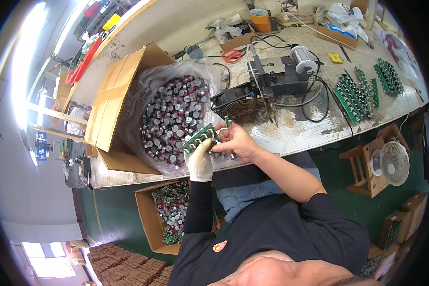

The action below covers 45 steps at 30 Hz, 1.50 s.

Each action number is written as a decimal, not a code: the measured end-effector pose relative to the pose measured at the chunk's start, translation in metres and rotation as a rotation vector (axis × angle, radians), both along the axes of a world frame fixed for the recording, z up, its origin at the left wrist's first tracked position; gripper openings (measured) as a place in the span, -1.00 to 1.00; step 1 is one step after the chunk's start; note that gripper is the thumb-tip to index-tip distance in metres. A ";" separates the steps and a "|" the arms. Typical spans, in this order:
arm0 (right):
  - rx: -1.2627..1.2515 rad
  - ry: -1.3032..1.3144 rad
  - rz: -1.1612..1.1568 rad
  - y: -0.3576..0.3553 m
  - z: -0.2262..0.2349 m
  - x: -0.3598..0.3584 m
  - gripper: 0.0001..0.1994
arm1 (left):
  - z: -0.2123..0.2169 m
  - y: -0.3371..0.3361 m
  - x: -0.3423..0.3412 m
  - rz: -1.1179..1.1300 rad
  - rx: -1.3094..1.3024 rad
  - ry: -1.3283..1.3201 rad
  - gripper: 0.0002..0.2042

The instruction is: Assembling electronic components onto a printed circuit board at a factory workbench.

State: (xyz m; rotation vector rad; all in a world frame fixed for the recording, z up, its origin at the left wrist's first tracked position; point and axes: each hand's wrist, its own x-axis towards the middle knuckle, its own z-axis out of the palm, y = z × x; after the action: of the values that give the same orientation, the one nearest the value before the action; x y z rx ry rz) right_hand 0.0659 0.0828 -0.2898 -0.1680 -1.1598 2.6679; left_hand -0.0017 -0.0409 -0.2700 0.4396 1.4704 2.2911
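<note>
In its white glove, my left hand (pixel 199 159) is closed on a green circuit board strip (pixel 200 137) that carries a row of small metal parts. The strip is tilted, above the near edge of the workbench. My bare right hand (pixel 240 143) is at the strip's right end, thumb and fingers bent together; what they pinch is partly hidden. A small green piece (pixel 228 121) sticks up by its fingertips. Just beyond the hands, a clear plastic bag in a cardboard box (pixel 110 102) holds many round silver parts (pixel 178 107) with red wires.
A black soldering machine (pixel 276 76) with a fan and a white wire spool (pixel 302 59) stands beyond my right hand. More green circuit boards (pixel 350 97) lie at the right. Red scissors (pixel 231 56) lie behind. Below the bench is an open carton of parts (pixel 171 214); a fan (pixel 394 163) stands right.
</note>
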 end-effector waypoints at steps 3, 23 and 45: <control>0.076 -0.010 0.086 0.005 -0.014 0.001 -0.49 | -0.007 -0.002 -0.007 0.028 0.014 -0.054 -0.82; -0.126 0.068 -0.313 -0.019 -0.023 -0.007 -0.93 | -0.007 -0.010 -0.005 -0.226 0.029 -0.314 -0.73; -0.371 -0.091 -0.374 -0.021 -0.013 -0.006 -0.82 | -0.006 -0.010 -0.007 -0.259 -0.018 -0.409 -0.78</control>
State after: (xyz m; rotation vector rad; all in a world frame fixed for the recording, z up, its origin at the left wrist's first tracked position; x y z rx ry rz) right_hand 0.0603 0.0618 -0.3026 -0.5179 -0.5693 2.5227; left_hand -0.0082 -0.0513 -0.2757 0.1318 1.1567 2.0117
